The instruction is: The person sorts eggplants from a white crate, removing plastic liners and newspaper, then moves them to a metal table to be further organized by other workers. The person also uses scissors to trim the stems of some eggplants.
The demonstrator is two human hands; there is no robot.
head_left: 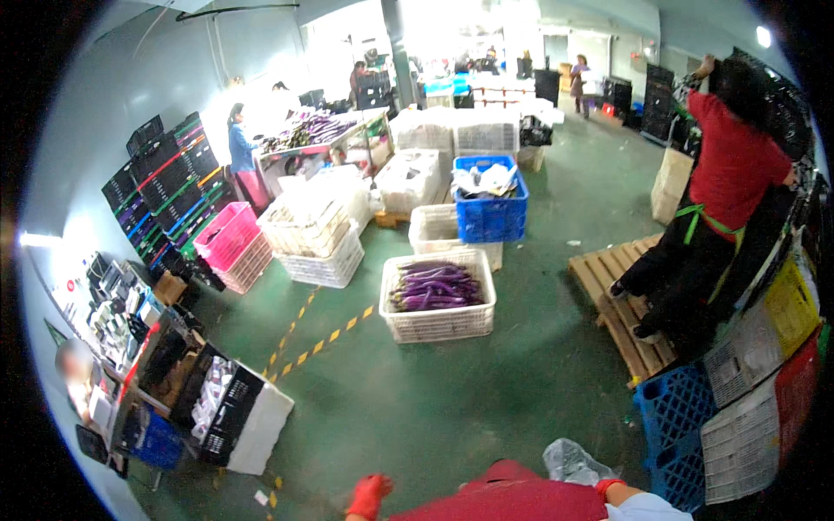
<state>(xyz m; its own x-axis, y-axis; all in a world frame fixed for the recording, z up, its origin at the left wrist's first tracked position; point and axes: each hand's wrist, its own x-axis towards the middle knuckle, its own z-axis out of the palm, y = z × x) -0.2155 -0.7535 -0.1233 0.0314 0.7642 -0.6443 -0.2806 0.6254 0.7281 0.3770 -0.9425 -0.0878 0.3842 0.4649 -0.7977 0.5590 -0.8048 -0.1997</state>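
My left hand (371, 497), in a red glove, is low in the picture beside my dark red clothing. Its fingers look curled in, and no object shows in them. At the lower right my right hand (610, 487) is mostly hidden; a red glove edge and a pale sleeve show. A clear plastic bag (573, 460) bulges out from that hand, which seems closed on it. Ahead on the green floor stands a white crate (439, 327), with long purple eggplants (437, 286) heaped inside it.
Behind that crate are a blue crate (492, 217) and covered white crates (313, 260). A person in red (734, 169) stands by a wooden pallet (608, 295) on the right. Blue plastic pallets (678, 417) lean nearby. A black crate (228, 417) is at left.
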